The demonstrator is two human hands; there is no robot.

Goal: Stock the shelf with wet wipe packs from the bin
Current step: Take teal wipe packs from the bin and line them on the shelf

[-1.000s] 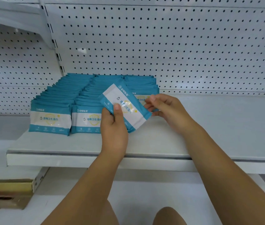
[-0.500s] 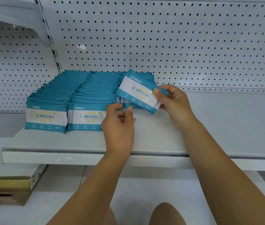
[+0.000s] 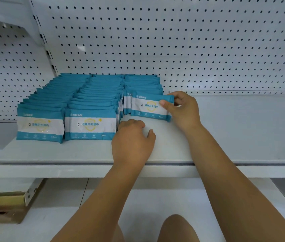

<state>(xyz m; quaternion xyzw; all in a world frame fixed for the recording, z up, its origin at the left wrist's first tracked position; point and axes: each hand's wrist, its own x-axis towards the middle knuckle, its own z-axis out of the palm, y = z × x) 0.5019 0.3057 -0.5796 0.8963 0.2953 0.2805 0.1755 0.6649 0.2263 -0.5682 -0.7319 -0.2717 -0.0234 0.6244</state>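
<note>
Pinching pack (image 3: pixel 150 106) upright on shelf (image 3: pixel 89 152), right hand (image 3: pixel 181 109).

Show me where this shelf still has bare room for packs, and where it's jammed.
Widest bare patch: the shelf right of the pack the right hand holds, back to the pegboard. A smaller patch lies before the short third row, where the left hand is. Crowded: the left row and middle row fill most of the shelf's depth.

Glossy plastic wet wipe pack (image 3: pixel 151 107)
</note>
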